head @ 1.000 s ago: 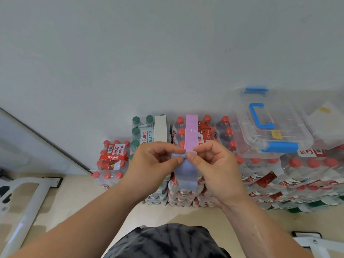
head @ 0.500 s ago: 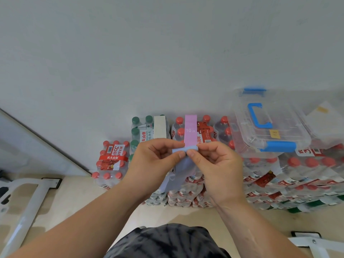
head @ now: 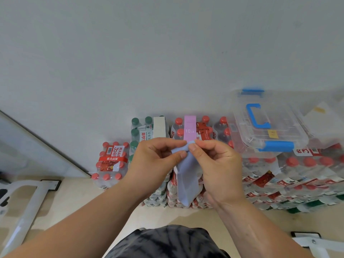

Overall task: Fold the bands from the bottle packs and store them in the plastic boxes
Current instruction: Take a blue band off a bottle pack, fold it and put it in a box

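- Left hand [head: 158, 161], right hand [head: 217, 168]: both pinch pale blue flat elastic band [head: 186, 179]; fold unfinished.
- Pink flat band [head: 189, 130], white flat band [head: 159, 127]: uncollected on bottle packs [head: 111, 164].
- Clear blue-handled plastic box [head: 268, 127]: lid on.

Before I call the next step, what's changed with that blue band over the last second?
On the blue band, the top edge, flat between the thumbs a second ago, is now rolled into a narrow fold, and its tail hangs lower. The left hand and right hand kept pinching that edge, slightly higher. The pink band, white band and closed plastic box stayed put.
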Motion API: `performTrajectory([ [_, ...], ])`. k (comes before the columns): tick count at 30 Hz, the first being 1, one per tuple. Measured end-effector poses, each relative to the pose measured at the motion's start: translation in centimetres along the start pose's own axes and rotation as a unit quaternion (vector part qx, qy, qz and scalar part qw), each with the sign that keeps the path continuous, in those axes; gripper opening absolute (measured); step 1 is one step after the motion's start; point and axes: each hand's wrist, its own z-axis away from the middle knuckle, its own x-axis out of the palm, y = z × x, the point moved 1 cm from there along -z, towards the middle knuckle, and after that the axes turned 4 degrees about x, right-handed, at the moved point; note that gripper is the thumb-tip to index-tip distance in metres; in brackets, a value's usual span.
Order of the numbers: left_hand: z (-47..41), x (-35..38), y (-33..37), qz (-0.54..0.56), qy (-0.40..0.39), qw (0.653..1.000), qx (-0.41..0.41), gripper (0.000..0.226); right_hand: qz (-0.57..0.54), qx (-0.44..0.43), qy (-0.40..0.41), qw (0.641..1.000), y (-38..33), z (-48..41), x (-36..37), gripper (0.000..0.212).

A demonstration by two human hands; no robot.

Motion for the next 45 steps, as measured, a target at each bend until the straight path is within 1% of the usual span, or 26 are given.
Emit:
performTrajectory([
  [4, -0.2, 0.2, 0.3, -0.011, 0.018, 1.000, 0.009, 0.024, -0.005, 0.003, -0.002, 1.000, -0.2, -0.2, 0.1, 0.007],
  [7, -0.3, 0.3, 0.4, -0.034, 0.007, 0.999, 0.021, 0.022, 0.023, -0.009, -0.010, 1.000, -0.8, -0.5, -0.1, 0.002],
  [11, -0.5, 0.5, 0.4, -0.028, 0.032, 0.999, 0.021, 0.021, 0.047, -0.021, 0.002, 0.999, -0.9, -0.6, -0.2, 0.008],
  [13, -0.6, 0.6, 0.8, -0.023, 0.046, 0.998, 0.025, 0.025, 0.040, -0.019, -0.014, 0.999, -0.6, -0.6, -0.4, 0.004],
  [15, -0.7, 0.6, 1.2, -0.011, 0.053, 0.998, 0.025, 0.034, 0.023, -0.001, -0.045, 0.999, -0.3, -0.6, -0.5, 0.016],
  [17, -0.7, 0.6, 1.5, -0.008, 0.052, 0.998, 0.019, 0.038, 0.014, 0.027, -0.074, 0.997, 0.0, -0.9, -0.7, 0.031],
  [20, -0.6, 0.8, 1.5, 0.007, 0.046, 0.999, 0.003, 0.041, 0.013, 0.051, -0.096, 0.994, 0.1, -1.4, -1.1, 0.036],
  [23, -0.6, 0.9, 1.6, 0.029, 0.034, 0.999, -0.013, 0.040, 0.024, 0.048, -0.094, 0.994, 0.2, -1.7, -1.3, 0.034],
  [28, -0.7, 0.8, 1.4, 0.069, 0.042, 0.996, -0.040, 0.024, 0.044, 0.025, -0.085, 0.995, -0.1, -1.5, -1.2, 0.029],
  [34, -0.6, 0.8, 1.3, 0.097, 0.058, 0.992, -0.049, 0.020, 0.037, 0.022, -0.078, 0.996, -0.2, -1.5, -1.1, 0.032],
  [36, -0.6, 0.8, 1.3, 0.095, 0.064, 0.993, -0.040, 0.020, 0.028, 0.024, -0.079, 0.996, -0.2, -1.5, -1.1, 0.033],
  [41, -0.7, 0.9, 1.6, 0.090, 0.062, 0.994, -0.020, 0.036, 0.022, 0.000, -0.095, 0.995, -0.7, -1.6, -1.2, 0.031],
  [45, -0.7, 0.8, 1.3, 0.076, 0.070, 0.994, -0.022, 0.026, 0.030, -0.021, -0.094, 0.995, -1.4, -1.2, -1.2, 0.022],
])
